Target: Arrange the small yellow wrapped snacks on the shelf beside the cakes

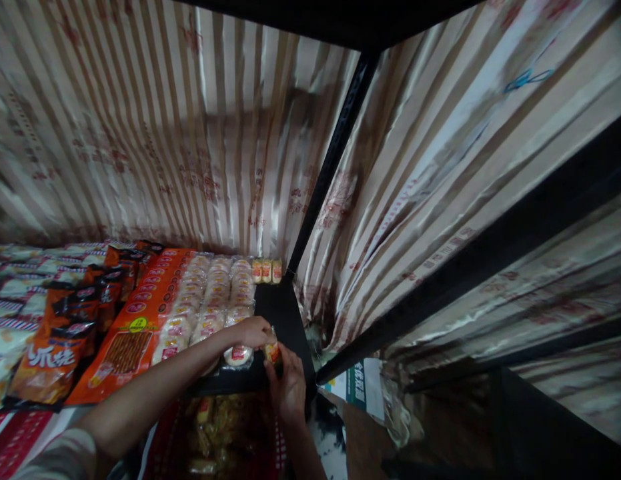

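Note:
Both my hands meet at the front right corner of a black metal shelf (285, 313). My left hand (253, 331) reaches in from the left, fingers closed over a small yellow-and-red snack packet (273, 350). My right hand (289, 387) comes up from below and grips the same packet from underneath. Just left of them lie rows of clear-wrapped round white cakes (210, 300). Three more small yellow packets (267, 270) stand in a row at the back of the shelf.
Orange snack bags (135, 327) and dark orange bags (60, 347) fill the shelf to the left. A black upright post (335, 147) rises at the back corner. Striped shiny sheeting (140, 133) covers the walls. Packaged goods (220, 433) sit on the shelf below.

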Motion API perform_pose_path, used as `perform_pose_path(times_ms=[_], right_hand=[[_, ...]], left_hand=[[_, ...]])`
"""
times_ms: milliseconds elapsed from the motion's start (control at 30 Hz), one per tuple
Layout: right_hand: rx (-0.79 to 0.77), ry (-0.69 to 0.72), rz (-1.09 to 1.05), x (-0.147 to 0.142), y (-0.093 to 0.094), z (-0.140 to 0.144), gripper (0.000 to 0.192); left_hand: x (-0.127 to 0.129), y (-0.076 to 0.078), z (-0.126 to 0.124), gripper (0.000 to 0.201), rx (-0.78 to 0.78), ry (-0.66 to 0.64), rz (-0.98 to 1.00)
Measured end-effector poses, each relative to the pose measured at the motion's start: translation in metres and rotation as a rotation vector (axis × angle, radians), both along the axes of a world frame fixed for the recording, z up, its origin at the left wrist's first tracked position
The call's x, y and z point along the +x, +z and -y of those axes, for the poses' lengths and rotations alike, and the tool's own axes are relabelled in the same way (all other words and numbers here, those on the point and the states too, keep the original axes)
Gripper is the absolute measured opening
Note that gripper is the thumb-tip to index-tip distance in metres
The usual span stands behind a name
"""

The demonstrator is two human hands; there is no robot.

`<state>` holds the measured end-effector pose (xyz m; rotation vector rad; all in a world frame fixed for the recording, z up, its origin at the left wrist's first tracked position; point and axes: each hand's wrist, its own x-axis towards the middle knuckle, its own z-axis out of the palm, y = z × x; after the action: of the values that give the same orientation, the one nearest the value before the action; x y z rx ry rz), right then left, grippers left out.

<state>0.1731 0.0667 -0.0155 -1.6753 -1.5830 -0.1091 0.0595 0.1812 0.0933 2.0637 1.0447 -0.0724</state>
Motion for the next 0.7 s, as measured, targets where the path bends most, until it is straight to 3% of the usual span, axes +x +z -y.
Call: perform_pose_path(times_ms=[367,700], right_hand=[[-0.039,-0.098,-0.073,0.003,-0.016,-0.029,0.037],[-0.043,-0.134,-0.095,0.011,-0.016,-0.060,0.038]], left_hand=[[0.021,-0.029,-0.030,0.028,0.071,0.056,0.035],[0.040,-0.020,-0.053,0.024,0.190,0.060,0.014]])
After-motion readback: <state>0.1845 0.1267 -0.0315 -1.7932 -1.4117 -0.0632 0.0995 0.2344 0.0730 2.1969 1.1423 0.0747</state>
